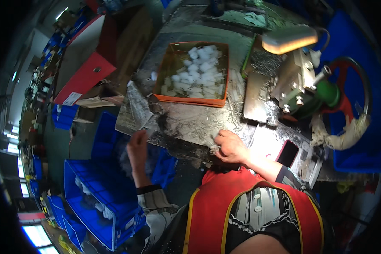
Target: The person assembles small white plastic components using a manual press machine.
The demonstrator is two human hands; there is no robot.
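My right hand (231,147) rests at the worktable's (186,122) front edge, its fingers curled in. A small pale, clear-looking bit shows by its fingertips, too little to name. Off the table's left corner, above the blue crates, hangs my left hand (137,148), fingers drawn together; whether anything is between them is hidden. Beyond both hands sits an orange-rimmed tray (190,100) holding many small white and clear plastic pieces (201,70). Similar clear pieces lie just right of the tray.
At right stands a hand press (328,94) with a wrapped red wheel, a metal block (258,99) and a lit lamp (290,41) above. A phone (287,153) lies near my right forearm. Blue crates (110,199) stand below left; a red-and-white box (86,80) is further back.
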